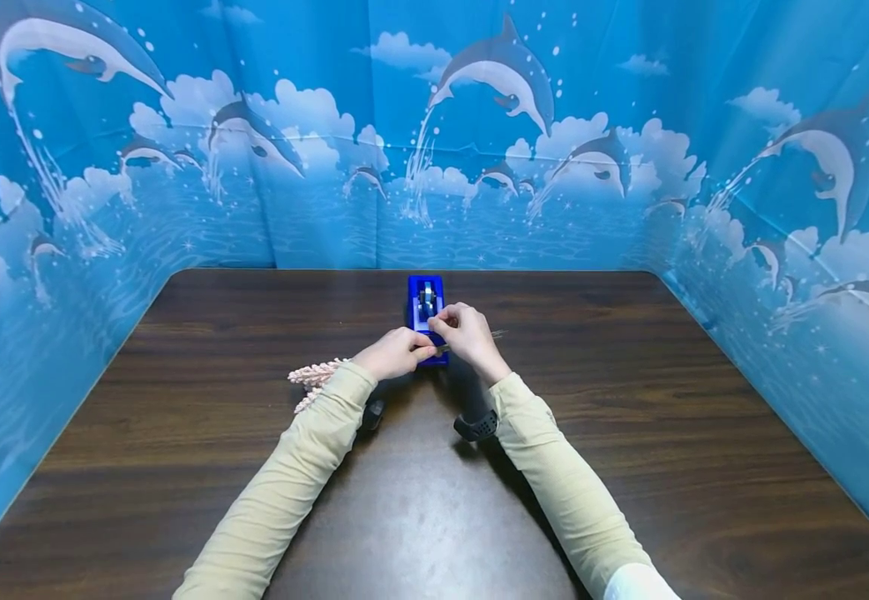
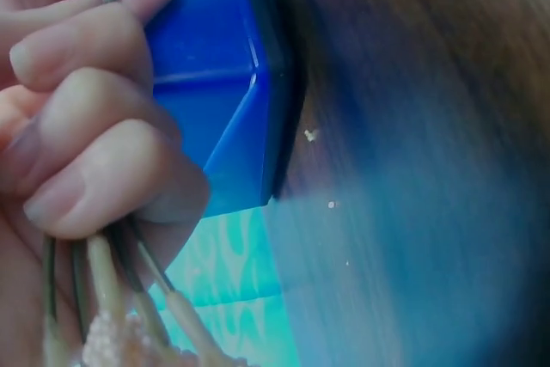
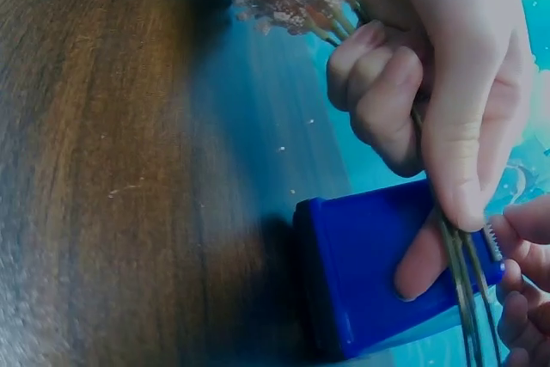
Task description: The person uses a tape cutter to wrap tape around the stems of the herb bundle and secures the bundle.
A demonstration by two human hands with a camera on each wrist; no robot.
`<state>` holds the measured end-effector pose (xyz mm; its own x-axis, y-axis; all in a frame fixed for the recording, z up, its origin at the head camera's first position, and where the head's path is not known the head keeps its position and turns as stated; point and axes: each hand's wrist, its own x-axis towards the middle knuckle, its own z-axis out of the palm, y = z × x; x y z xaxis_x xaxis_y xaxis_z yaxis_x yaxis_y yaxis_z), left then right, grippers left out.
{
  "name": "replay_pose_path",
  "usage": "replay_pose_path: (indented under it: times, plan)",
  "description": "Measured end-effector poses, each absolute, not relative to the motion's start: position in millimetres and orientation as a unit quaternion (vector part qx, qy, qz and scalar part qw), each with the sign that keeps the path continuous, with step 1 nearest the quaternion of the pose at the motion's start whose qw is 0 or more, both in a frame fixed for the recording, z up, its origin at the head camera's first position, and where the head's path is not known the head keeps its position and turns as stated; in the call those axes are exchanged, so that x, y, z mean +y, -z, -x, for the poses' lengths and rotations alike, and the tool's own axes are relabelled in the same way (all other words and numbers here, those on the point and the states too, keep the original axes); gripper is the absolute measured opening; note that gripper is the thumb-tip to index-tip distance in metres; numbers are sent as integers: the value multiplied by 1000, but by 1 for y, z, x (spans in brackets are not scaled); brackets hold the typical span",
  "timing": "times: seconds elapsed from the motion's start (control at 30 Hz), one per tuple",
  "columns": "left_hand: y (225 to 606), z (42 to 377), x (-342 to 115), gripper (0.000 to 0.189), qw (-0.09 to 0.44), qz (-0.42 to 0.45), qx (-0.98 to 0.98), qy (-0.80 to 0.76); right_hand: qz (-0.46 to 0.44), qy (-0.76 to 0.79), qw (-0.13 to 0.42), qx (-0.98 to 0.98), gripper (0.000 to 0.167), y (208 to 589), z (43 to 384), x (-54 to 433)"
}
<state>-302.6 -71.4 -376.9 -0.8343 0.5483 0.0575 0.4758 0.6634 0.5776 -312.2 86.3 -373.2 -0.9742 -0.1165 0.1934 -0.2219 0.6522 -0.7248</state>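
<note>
A blue tape dispenser point(image 1: 414, 310) with a tape roll point(image 1: 427, 298) stands at the far middle of the table. Near its close end, the left hand point(image 1: 392, 353) grips a bundle of thin stems point(image 3: 460, 285); pink flower heads point(image 1: 314, 377) stick out to the left. In the right wrist view the stems cross over the dispenser, with the left thumb and forefinger around them. The right hand point(image 1: 470, 335) pinches with thumb and forefinger over the dispenser, right at the serrated cutter point(image 3: 492, 243). Its fingertips hide the tape end, and stem tips point(image 1: 497, 334) show past its wrist side.
The dark wooden table point(image 1: 202, 433) spreads around both forearms. A blue curtain point(image 1: 314, 225) with dolphins stands along the back and sides. Black wrist straps point(image 1: 476, 426) hang below the wrists. Small pale crumbs point(image 2: 310, 136) lie beside the dispenser.
</note>
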Motion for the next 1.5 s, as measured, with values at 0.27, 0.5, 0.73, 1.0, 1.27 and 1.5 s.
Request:
replay_pose_path:
  times: [0.27,0.5,0.73,1.0,1.27,1.5]
  plan:
    - [381,309,-73,22,21,-271,919,-285,-114,-393,58,-911,16,362,313,90]
    - [383,311,-74,21,13,-246,926,-287,-146,-389,20,-909,17,353,311,97]
    - [384,312,-70,23,7,-235,927,-294,-173,-400,-38,-899,20,352,312,105]
    - [384,317,-70,24,9,-232,930,-284,-204,-418,-106,-879,19,345,308,111]
    - [384,322,-70,24,2,-221,934,-281,-273,-409,-140,-860,14,334,304,114]
    - [385,327,-73,25,6,-213,938,-274,-287,-408,-162,-851,14,328,301,117]
